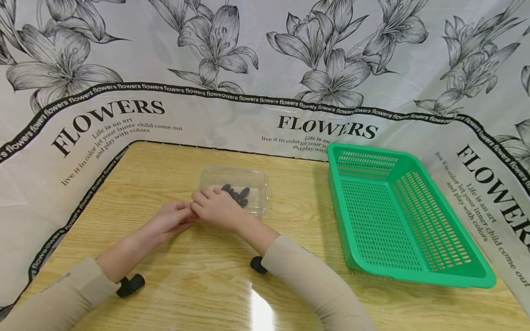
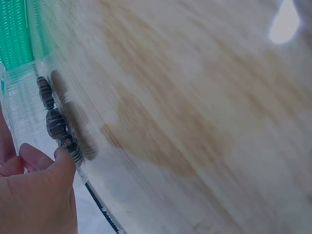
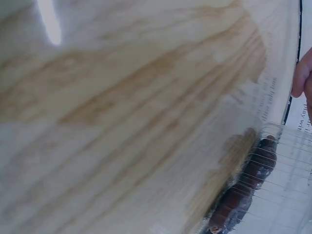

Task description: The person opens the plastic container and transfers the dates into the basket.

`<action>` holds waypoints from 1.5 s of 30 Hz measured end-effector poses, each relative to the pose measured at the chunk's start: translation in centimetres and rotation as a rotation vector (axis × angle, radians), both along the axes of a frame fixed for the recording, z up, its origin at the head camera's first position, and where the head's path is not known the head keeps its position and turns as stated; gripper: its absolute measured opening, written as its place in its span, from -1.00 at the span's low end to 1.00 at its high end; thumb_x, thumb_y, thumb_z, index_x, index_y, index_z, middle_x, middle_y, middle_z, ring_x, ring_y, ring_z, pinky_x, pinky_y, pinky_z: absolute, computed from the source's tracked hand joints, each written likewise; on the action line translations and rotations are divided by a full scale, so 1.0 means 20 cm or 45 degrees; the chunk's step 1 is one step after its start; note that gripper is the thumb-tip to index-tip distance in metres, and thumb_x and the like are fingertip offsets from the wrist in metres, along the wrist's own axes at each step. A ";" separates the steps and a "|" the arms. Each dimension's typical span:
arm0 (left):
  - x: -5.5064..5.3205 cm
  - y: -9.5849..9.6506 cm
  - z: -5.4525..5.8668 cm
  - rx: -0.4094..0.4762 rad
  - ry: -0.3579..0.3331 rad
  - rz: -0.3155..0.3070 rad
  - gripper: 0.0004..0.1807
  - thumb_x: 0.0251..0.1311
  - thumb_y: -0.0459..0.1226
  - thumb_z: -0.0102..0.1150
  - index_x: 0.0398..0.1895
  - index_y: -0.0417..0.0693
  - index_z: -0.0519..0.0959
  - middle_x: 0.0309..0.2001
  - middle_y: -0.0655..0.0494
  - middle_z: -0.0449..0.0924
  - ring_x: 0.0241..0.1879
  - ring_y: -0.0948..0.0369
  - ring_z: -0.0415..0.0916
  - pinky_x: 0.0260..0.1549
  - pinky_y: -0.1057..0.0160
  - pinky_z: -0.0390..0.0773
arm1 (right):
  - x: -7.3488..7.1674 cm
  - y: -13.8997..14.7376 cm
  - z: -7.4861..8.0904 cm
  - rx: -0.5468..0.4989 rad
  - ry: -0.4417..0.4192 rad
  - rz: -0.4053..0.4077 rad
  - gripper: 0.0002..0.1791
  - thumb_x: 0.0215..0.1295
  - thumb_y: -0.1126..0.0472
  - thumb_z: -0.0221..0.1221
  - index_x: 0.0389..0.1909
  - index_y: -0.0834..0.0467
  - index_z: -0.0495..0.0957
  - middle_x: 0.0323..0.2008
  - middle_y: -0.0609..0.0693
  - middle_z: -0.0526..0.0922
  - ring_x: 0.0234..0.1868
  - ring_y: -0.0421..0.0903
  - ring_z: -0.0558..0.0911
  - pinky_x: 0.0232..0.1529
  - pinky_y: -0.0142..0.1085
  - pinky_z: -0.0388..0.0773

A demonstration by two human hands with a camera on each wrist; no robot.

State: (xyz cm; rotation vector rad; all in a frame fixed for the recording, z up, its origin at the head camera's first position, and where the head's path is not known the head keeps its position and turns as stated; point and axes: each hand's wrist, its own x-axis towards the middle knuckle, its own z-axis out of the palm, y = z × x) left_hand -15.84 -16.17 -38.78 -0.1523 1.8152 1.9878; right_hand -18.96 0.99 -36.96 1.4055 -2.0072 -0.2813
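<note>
A clear plastic box (image 1: 258, 177) stands on the table with several dark oval fruits (image 1: 244, 193) inside; the left wrist view shows these fruits (image 2: 57, 122) through its ridged wall. At the box's near left corner my two hands meet. My left hand (image 1: 171, 219) has its fingers bent and its fingertips against the right hand. The right hand (image 1: 219, 209) is bent over in front of the box and covers part of it. Whatever may lie between the fingertips is hidden. In the left wrist view the thumb (image 2: 63, 163) is beside the box wall.
A green perforated basket (image 1: 374, 220) stands to the right of the box. The wood-grain table (image 1: 186, 285) is bordered by a white flower-printed cloth (image 1: 232, 115) at the back and sides. Black wrist pieces (image 1: 130, 285) show beside the sleeves.
</note>
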 end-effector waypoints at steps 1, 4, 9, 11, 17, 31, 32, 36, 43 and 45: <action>0.00 0.00 0.00 -0.005 0.002 -0.002 -0.62 0.36 -0.35 -0.06 0.12 -0.49 0.31 -0.34 0.26 0.60 -0.29 0.41 0.54 -0.18 0.41 0.56 | 0.00 0.00 -0.01 -0.001 0.016 0.000 -0.76 0.33 -0.02 0.03 -0.29 0.03 0.56 -0.22 -0.12 0.51 -0.15 -0.16 0.51 -0.24 -0.43 0.53; 0.00 0.00 0.00 -0.028 0.003 -0.003 -0.63 0.36 -0.35 -0.07 0.11 -0.49 0.31 -0.33 0.25 0.59 -0.27 0.40 0.54 -0.14 0.39 0.55 | 0.00 0.00 -0.03 -0.022 0.083 -0.001 -0.78 0.34 0.00 0.02 -0.29 0.02 0.56 -0.22 -0.13 0.51 -0.16 -0.16 0.50 -0.29 -0.47 0.53; 0.01 0.01 0.01 -0.060 0.008 0.000 -0.59 0.36 -0.35 -0.07 0.14 -0.51 0.27 -0.30 0.23 0.57 -0.26 0.41 0.52 -0.11 0.38 0.54 | 0.00 -0.01 -0.06 -0.065 0.160 -0.017 -0.77 0.35 -0.03 0.02 -0.29 0.00 0.55 -0.20 -0.14 0.51 -0.14 -0.17 0.49 -0.27 -0.49 0.52; 0.01 0.01 0.01 -0.055 0.010 0.000 -0.58 0.35 -0.37 -0.08 0.16 -0.52 0.25 -0.28 0.22 0.56 -0.25 0.40 0.52 -0.09 0.37 0.54 | 0.00 -0.01 -0.06 -0.074 0.160 -0.021 -0.76 0.34 -0.03 0.02 -0.28 0.00 0.56 -0.19 -0.14 0.51 -0.13 -0.16 0.50 -0.25 -0.48 0.52; 0.01 0.00 -0.01 -0.055 0.051 -0.021 -0.56 0.36 -0.37 -0.10 0.19 -0.54 0.22 -0.14 0.11 0.53 -0.17 0.36 0.51 0.01 0.30 0.50 | -0.02 -0.02 -0.04 -0.215 0.108 -0.048 -0.80 0.30 0.02 0.12 -0.29 0.08 0.55 -0.17 -0.08 0.53 -0.17 -0.18 0.55 -0.28 -0.46 0.56; 0.01 0.00 0.00 -0.078 0.041 -0.006 -0.51 0.34 -0.37 -0.07 0.24 -0.54 0.19 -0.16 0.13 0.54 -0.21 0.39 0.51 -0.03 0.32 0.52 | -0.03 0.01 -0.06 -0.224 0.065 0.044 -0.89 0.29 0.11 0.09 -0.34 0.02 0.55 -0.23 -0.13 0.54 -0.15 -0.21 0.54 -0.15 -0.43 0.52; 0.01 0.00 0.01 -0.079 0.044 -0.009 -0.50 0.34 -0.38 -0.08 0.24 -0.54 0.17 -0.12 0.09 0.54 -0.20 0.39 0.51 -0.02 0.31 0.51 | -0.03 0.01 -0.06 -0.238 0.047 0.066 -0.89 0.28 0.09 0.11 -0.34 0.03 0.56 -0.23 -0.13 0.54 -0.15 -0.21 0.54 -0.15 -0.43 0.52; 0.02 0.01 0.02 -0.061 0.053 -0.018 -0.48 0.35 -0.37 -0.09 0.27 -0.55 0.13 -0.10 0.07 0.54 -0.18 0.37 0.51 0.00 0.28 0.50 | -0.03 0.03 -0.05 -0.307 -0.080 0.160 -0.87 0.21 0.07 0.21 -0.33 0.04 0.58 -0.25 -0.12 0.56 -0.17 -0.21 0.54 -0.09 -0.47 0.50; 0.04 0.01 0.04 0.000 0.001 0.010 -0.41 0.33 -0.34 0.00 0.29 -0.54 0.09 -0.27 0.20 0.59 -0.21 0.33 0.56 -0.08 0.31 0.55 | -0.03 0.11 -0.02 -0.306 -0.240 0.157 -0.77 0.15 0.14 0.25 -0.17 0.11 0.59 -0.15 -0.04 0.59 -0.06 -0.12 0.55 0.05 -0.38 0.46; 0.04 0.01 0.04 0.011 -0.026 0.023 -0.42 0.32 -0.33 0.00 0.28 -0.53 0.11 -0.30 0.20 0.59 -0.23 0.32 0.57 -0.10 0.31 0.56 | -0.03 0.14 -0.01 -0.308 -0.283 0.158 -0.70 0.11 0.13 0.28 -0.14 0.14 0.58 -0.14 -0.02 0.58 -0.06 -0.09 0.54 0.05 -0.37 0.47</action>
